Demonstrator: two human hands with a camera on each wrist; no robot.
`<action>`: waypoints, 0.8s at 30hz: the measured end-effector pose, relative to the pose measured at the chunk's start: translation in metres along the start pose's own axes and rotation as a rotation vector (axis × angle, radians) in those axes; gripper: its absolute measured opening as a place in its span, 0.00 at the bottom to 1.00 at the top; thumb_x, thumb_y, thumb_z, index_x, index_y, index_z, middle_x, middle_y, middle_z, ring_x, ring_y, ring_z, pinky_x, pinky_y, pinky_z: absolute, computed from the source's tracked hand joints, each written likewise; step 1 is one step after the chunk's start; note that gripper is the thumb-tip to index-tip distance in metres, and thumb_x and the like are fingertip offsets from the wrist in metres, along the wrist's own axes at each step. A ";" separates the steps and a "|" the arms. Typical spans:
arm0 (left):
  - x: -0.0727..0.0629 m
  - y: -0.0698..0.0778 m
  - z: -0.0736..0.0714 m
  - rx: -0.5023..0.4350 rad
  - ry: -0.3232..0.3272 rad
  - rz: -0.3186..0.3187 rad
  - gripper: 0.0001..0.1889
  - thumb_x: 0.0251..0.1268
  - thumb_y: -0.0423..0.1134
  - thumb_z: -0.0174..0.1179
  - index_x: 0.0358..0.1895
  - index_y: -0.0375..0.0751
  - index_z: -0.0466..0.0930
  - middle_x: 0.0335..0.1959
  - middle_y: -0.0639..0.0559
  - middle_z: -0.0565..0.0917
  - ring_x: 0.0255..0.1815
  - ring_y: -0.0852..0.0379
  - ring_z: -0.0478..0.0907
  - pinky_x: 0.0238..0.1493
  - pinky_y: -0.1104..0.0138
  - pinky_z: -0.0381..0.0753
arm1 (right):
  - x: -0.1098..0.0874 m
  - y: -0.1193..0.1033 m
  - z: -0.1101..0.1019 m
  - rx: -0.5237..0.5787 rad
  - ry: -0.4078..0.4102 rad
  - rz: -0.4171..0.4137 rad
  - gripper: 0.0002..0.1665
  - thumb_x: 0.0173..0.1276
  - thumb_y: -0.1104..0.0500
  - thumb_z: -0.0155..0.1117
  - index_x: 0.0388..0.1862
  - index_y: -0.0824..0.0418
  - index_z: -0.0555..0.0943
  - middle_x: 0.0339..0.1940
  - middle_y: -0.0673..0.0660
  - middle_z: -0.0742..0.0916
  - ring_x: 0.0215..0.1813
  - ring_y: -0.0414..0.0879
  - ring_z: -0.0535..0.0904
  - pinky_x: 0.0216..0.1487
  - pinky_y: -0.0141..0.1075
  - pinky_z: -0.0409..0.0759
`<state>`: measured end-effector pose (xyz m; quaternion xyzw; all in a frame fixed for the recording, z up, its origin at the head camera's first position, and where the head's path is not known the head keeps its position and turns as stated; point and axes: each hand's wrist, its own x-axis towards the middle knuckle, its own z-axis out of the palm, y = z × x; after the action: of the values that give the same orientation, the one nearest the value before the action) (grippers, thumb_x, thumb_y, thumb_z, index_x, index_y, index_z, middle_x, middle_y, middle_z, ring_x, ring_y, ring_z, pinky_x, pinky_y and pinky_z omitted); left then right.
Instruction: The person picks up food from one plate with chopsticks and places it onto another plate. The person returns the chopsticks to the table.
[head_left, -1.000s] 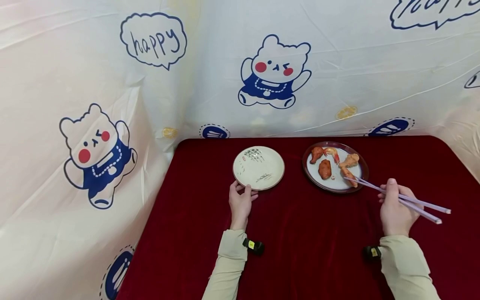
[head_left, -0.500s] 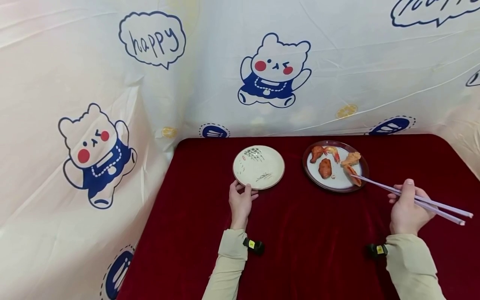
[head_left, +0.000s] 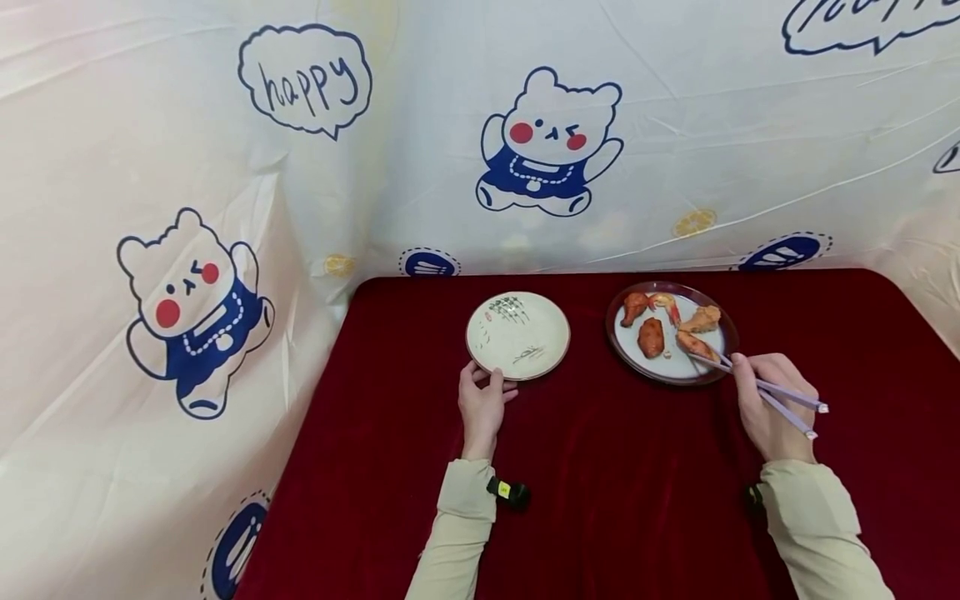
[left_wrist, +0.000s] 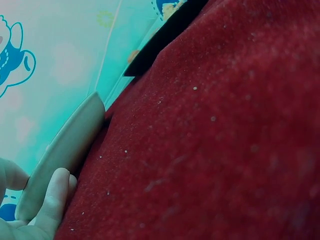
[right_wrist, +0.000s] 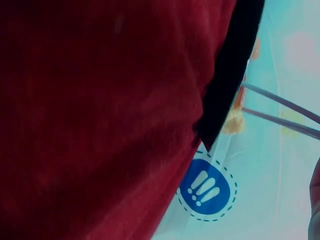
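Note:
My left hand point(head_left: 482, 410) pinches the near rim of a cream plate point(head_left: 517, 335) with faint plant drawings, thumb above and fingers beneath. In the left wrist view that plate point(left_wrist: 65, 150) shows side-on, close to the red cloth. A pair of pale purple chopsticks point(head_left: 787, 396) is gripped in my right hand point(head_left: 776, 404). Their tips reach a brown, elongated food piece point(head_left: 697, 346) at the right of a dark-rimmed plate point(head_left: 626, 360). Whether they squeeze it is hard to tell. In the right wrist view, the chopsticks point(right_wrist: 282, 120) stand apart over that plate's edge.
Also on the dark-rimmed plate lie a drumstick point(head_left: 634, 307), a shrimp point(head_left: 666, 308), a browned meat piece point(head_left: 651, 338) and a golden fried piece point(head_left: 702, 319). Dark red cloth point(head_left: 600, 483) covers the table. A printed white curtain point(head_left: 420, 167) hangs behind and at the left.
My right hand first drew back to the right, then came forward and left with the chopsticks. The elongated food piece turned and shifted slightly. The left hand and its plate stayed put.

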<state>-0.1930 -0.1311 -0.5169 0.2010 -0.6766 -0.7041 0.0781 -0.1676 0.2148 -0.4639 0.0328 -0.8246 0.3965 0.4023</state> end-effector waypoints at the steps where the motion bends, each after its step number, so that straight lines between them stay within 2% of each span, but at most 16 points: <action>1: 0.000 0.000 0.000 0.001 0.001 0.001 0.26 0.71 0.36 0.54 0.69 0.40 0.60 0.53 0.39 0.73 0.36 0.50 0.87 0.37 0.66 0.89 | 0.001 0.000 0.000 0.002 0.000 0.013 0.15 0.67 0.62 0.63 0.24 0.72 0.82 0.29 0.31 0.76 0.34 0.17 0.68 0.33 0.12 0.63; 3: 0.000 0.001 -0.001 0.000 0.001 0.003 0.26 0.71 0.36 0.54 0.69 0.40 0.60 0.53 0.39 0.73 0.36 0.50 0.87 0.37 0.65 0.89 | 0.004 0.001 0.000 0.008 0.024 0.102 0.16 0.67 0.60 0.63 0.23 0.71 0.83 0.25 0.31 0.76 0.31 0.19 0.69 0.30 0.13 0.64; 5: -0.001 0.001 -0.001 0.000 0.000 0.004 0.26 0.71 0.36 0.54 0.70 0.39 0.60 0.53 0.38 0.73 0.36 0.50 0.87 0.36 0.65 0.89 | 0.009 0.001 -0.002 0.043 0.069 0.290 0.17 0.68 0.57 0.63 0.20 0.64 0.85 0.20 0.29 0.78 0.25 0.22 0.70 0.26 0.15 0.64; 6: -0.001 0.001 -0.001 0.000 -0.001 0.005 0.26 0.71 0.36 0.54 0.70 0.39 0.60 0.53 0.38 0.73 0.36 0.50 0.87 0.36 0.65 0.89 | 0.013 0.001 -0.004 0.101 0.103 0.402 0.18 0.67 0.56 0.63 0.19 0.62 0.85 0.17 0.30 0.79 0.21 0.24 0.71 0.23 0.17 0.65; 10: -0.001 0.000 -0.002 -0.005 -0.006 0.000 0.27 0.70 0.37 0.54 0.70 0.39 0.60 0.53 0.38 0.73 0.35 0.51 0.87 0.36 0.65 0.89 | 0.030 0.004 -0.015 0.467 0.253 0.834 0.14 0.65 0.56 0.67 0.20 0.58 0.84 0.14 0.43 0.85 0.12 0.34 0.74 0.14 0.22 0.72; 12: -0.001 -0.001 -0.002 -0.013 -0.008 -0.002 0.27 0.70 0.36 0.54 0.70 0.39 0.60 0.53 0.38 0.73 0.34 0.51 0.87 0.36 0.65 0.89 | 0.038 0.007 -0.023 0.660 0.332 0.978 0.12 0.63 0.59 0.68 0.22 0.64 0.81 0.15 0.50 0.86 0.09 0.40 0.74 0.10 0.26 0.74; 14: 0.000 -0.002 -0.002 -0.022 -0.007 -0.003 0.27 0.70 0.36 0.54 0.69 0.39 0.60 0.53 0.38 0.73 0.34 0.51 0.87 0.36 0.65 0.89 | 0.043 0.009 -0.029 0.774 0.379 1.076 0.12 0.62 0.60 0.69 0.24 0.66 0.77 0.15 0.54 0.86 0.08 0.43 0.74 0.08 0.29 0.74; 16: 0.000 -0.003 -0.002 -0.030 -0.008 -0.003 0.26 0.70 0.36 0.54 0.69 0.39 0.60 0.53 0.38 0.72 0.34 0.51 0.87 0.36 0.65 0.89 | 0.043 0.012 -0.031 0.822 0.399 1.098 0.12 0.61 0.62 0.70 0.25 0.67 0.76 0.15 0.55 0.86 0.08 0.44 0.75 0.07 0.30 0.75; 18: 0.000 -0.003 -0.002 -0.033 -0.007 -0.003 0.26 0.70 0.36 0.54 0.69 0.39 0.60 0.53 0.38 0.72 0.33 0.51 0.87 0.36 0.65 0.89 | 0.039 0.014 -0.030 0.806 0.388 1.067 0.12 0.60 0.61 0.70 0.25 0.67 0.78 0.16 0.55 0.86 0.09 0.43 0.75 0.08 0.29 0.75; 24: 0.000 -0.001 -0.001 -0.034 -0.005 -0.006 0.26 0.70 0.36 0.53 0.69 0.40 0.60 0.53 0.38 0.71 0.34 0.52 0.86 0.36 0.65 0.89 | 0.021 0.013 -0.015 0.569 0.280 0.827 0.13 0.63 0.56 0.69 0.22 0.63 0.85 0.17 0.47 0.87 0.12 0.36 0.76 0.14 0.22 0.75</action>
<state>-0.1922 -0.1317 -0.5175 0.1999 -0.6640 -0.7164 0.0775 -0.1770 0.2390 -0.4522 -0.2410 -0.5667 0.7312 0.2935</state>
